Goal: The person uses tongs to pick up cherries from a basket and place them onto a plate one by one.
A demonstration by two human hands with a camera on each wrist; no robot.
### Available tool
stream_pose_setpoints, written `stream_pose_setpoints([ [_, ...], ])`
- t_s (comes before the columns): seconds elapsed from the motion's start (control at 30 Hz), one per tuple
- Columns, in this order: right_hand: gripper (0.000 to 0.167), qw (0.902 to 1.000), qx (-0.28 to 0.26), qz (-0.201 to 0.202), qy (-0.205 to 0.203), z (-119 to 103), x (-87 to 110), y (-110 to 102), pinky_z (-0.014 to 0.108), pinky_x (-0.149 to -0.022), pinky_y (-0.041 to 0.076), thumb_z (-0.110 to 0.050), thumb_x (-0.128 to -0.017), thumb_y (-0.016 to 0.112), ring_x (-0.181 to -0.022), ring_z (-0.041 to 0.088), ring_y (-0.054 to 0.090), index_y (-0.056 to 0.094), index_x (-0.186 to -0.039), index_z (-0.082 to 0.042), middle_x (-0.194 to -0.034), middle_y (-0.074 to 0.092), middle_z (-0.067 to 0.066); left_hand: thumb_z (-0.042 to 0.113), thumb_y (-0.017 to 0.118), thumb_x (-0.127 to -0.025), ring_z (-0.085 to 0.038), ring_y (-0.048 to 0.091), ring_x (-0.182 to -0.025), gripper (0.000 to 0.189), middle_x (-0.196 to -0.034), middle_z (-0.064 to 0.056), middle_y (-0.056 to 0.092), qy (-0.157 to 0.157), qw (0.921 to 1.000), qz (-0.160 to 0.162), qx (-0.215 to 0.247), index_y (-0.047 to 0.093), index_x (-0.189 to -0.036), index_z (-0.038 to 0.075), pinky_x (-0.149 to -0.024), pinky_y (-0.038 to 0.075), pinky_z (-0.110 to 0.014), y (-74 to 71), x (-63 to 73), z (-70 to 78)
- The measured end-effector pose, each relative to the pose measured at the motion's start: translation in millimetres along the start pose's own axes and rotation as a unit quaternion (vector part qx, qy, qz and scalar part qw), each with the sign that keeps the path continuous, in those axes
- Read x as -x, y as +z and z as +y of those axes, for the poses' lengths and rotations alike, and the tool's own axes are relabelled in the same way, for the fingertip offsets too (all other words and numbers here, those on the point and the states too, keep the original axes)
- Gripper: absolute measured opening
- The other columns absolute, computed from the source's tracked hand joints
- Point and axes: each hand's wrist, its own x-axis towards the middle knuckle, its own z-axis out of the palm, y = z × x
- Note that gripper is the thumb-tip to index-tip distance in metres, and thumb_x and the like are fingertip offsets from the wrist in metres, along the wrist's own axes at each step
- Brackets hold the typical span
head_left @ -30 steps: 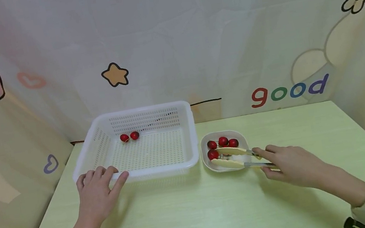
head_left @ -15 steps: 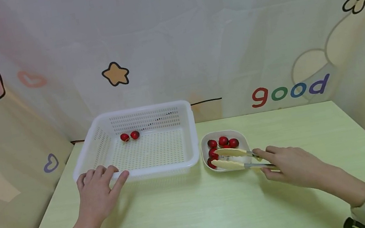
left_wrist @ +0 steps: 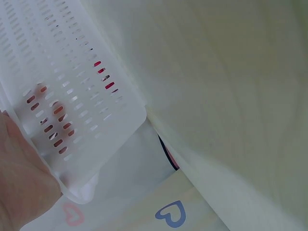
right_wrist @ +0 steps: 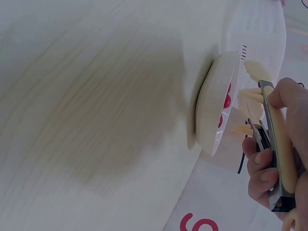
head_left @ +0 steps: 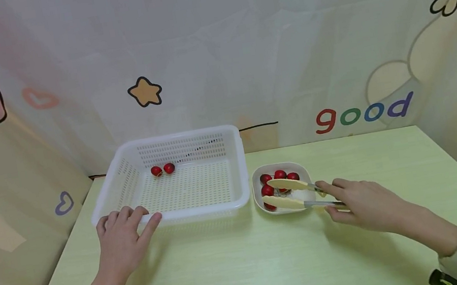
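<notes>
My left hand (head_left: 121, 244) holds the near rim of a white perforated plastic basket (head_left: 203, 211), its fingertips over the edge; through the holes in the left wrist view, finger shapes show behind the wall. Two red cherries (head_left: 163, 170) lie at the basket's back left. To its right stands a small white dish (head_left: 304, 170) with several cherries (head_left: 280, 174). My right hand (head_left: 364, 203) grips metal-armed tongs (head_left: 292, 202) with cream tips. Those tips are spread apart over the dish, partly covering cherries; I see no cherry clamped between them.
The pale green table (head_left: 238, 260) extends in front of the basket and dish. Behind it hangs a printed curtain (head_left: 207, 66), which also closes in both sides. The basket's right wall stands close to the dish.
The tongs' tips have spread wider and the upper one has shifted up slightly. A cherry has come into view at the dish's lower left. My left hand and the basket stay put.
</notes>
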Motion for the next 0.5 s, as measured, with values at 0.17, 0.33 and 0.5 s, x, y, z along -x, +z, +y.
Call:
stream_pose_setpoints([
  [0.17, 0.049, 1.0000, -0.003, 0.005, 0.002, 1, -1.3, -1, 0.024, -0.050, 0.042, -0.027, -0.091, 0.074, -0.058, 0.003, 0.047, 0.064, -0.134, -0.003, -0.090, 0.062, 0.000, 0.055, 0.052, -0.104, -0.043, 0.048, -0.106, 0.047, -0.102, -0.011, 0.059, -0.002, 1.0000, -0.003, -0.001, 0.067, -0.111, 0.011, -0.101, 0.021, -0.066, -0.3, -0.2, 0.0],
  [0.33, 0.053, 0.9998, -0.010, 0.013, 0.012, 3, -5.1, -4, 0.026, -0.051, 0.047, -0.027, -0.090, 0.075, -0.064, 0.005, 0.058, 0.062, -0.134, -0.001, -0.091, 0.063, 0.003, 0.054, 0.053, -0.104, -0.043, 0.048, -0.106, 0.048, -0.101, -0.011, 0.059, -0.002, 1.0000, -0.004, -0.001, 0.067, -0.112, 0.010, -0.101, 0.021, -0.066, -0.6, -0.3, 0.2],
  [0.5, 0.056, 0.9992, -0.020, 0.022, 0.026, 5, -10.5, -11, 0.026, -0.053, 0.049, -0.026, -0.090, 0.074, -0.066, 0.009, 0.061, 0.059, -0.137, 0.000, -0.092, 0.063, 0.005, 0.054, 0.053, -0.104, -0.042, 0.048, -0.106, 0.048, -0.101, -0.011, 0.059, -0.003, 1.0000, -0.007, -0.002, 0.068, -0.112, 0.009, -0.101, 0.021, -0.066, -1.2, -0.3, 0.5],
])
